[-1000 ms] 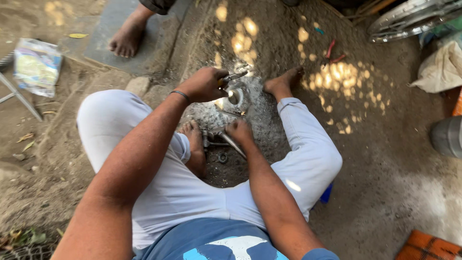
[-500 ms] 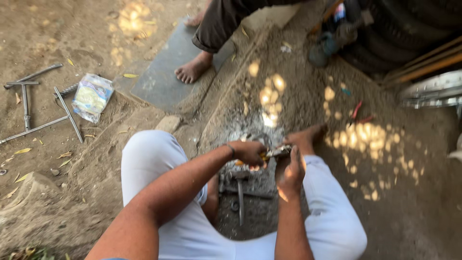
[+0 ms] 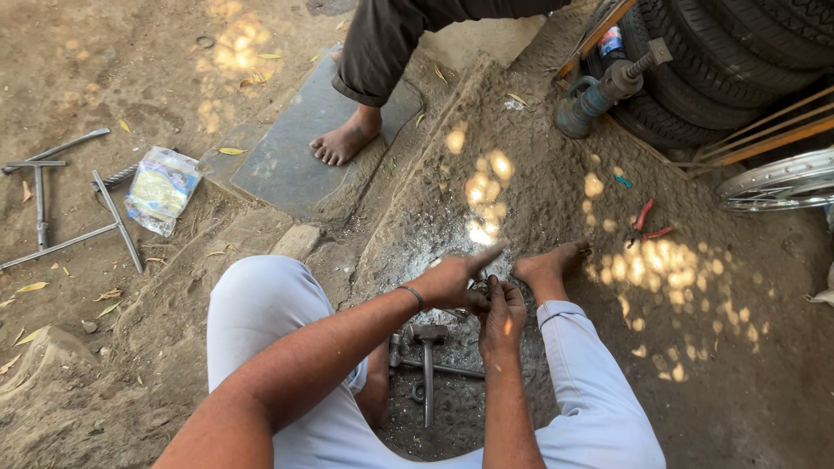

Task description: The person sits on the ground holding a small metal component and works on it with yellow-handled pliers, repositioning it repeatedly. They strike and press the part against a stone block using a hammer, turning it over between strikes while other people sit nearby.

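I squat in white trousers over a patch of ash-grey ground. My left hand (image 3: 452,282), with a band on the wrist, pinches a small dark metal part (image 3: 480,287) while its forefinger sticks out. My right hand (image 3: 501,314) meets it from below, fingertips closed on the same part. Most of the part is hidden by my fingers. A hammer (image 3: 427,347) lies on the ground just under my hands, across a thin metal rod (image 3: 447,370). My bare foot (image 3: 552,265) rests right of the hands.
Another person's bare foot (image 3: 343,139) stands on a flat stone slab (image 3: 287,165). Metal wrenches and rods (image 3: 61,200) and a plastic bag (image 3: 161,187) lie at the left. Red pliers (image 3: 647,221), a blue jack (image 3: 599,91), tyres (image 3: 730,52) and a wheel rim (image 3: 777,182) are at the right.
My hands have come closer together and now meet on the small part. The view has swung up and left, showing more ground and the other person's leg.
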A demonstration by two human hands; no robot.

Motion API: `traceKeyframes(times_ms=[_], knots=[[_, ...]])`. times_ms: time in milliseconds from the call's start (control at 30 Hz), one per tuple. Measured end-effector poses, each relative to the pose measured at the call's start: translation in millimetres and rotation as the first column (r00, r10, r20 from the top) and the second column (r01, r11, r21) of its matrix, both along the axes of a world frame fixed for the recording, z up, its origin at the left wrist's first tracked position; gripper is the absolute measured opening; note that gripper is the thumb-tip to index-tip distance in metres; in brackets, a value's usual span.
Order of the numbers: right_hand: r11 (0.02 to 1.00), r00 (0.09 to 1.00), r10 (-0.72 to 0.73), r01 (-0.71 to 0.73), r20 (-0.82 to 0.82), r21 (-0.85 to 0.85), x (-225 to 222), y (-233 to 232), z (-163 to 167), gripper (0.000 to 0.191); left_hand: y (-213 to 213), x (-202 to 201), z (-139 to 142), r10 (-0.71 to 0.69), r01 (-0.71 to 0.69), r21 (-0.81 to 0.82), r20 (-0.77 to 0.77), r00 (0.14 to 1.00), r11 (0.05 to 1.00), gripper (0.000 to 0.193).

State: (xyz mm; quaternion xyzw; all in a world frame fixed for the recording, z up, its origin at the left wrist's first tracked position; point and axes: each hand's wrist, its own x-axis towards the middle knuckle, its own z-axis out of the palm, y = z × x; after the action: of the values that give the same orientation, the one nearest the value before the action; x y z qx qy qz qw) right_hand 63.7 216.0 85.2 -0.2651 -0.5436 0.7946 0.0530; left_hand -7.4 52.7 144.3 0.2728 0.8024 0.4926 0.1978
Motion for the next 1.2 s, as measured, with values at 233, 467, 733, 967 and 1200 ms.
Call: traceKeyframes(times_ms=[233,467,733,967,1200], knots=[[0.999,0.996,0.021,-0.018,-0.088,0.037,5,-3,1,0.021,1,9,-5,-0.043,0.016,-0.167,-0.16,0.986,0.986,0.057],[0.998,0.975,0.066,-0.065,-0.211,0.015,7,-15,26,0.017,0,3,-11,0.055,-0.074,-0.108,-0.166,0.985,0.991,0.032],[0.961,0.993,0.028,-0.06,-0.119,-0.268,13,-35,30,0.036,-5,3,8,0.092,-0.119,0.179,0.157,0.983,0.977,0.028],[0.649,0.983,0.037,-0.161,-0.18,-0.743,17,-52,13,0.062,7,13,5,0.025,-0.155,0.468,0.272,0.962,0.87,0.026],[0.733,0.888,0.431,-0.447,-0.16,-0.512,29,-56,13,0.063,-4,-26,-18,0.322,-0.49,0.5,0.387,0.864,0.714,0.015]])
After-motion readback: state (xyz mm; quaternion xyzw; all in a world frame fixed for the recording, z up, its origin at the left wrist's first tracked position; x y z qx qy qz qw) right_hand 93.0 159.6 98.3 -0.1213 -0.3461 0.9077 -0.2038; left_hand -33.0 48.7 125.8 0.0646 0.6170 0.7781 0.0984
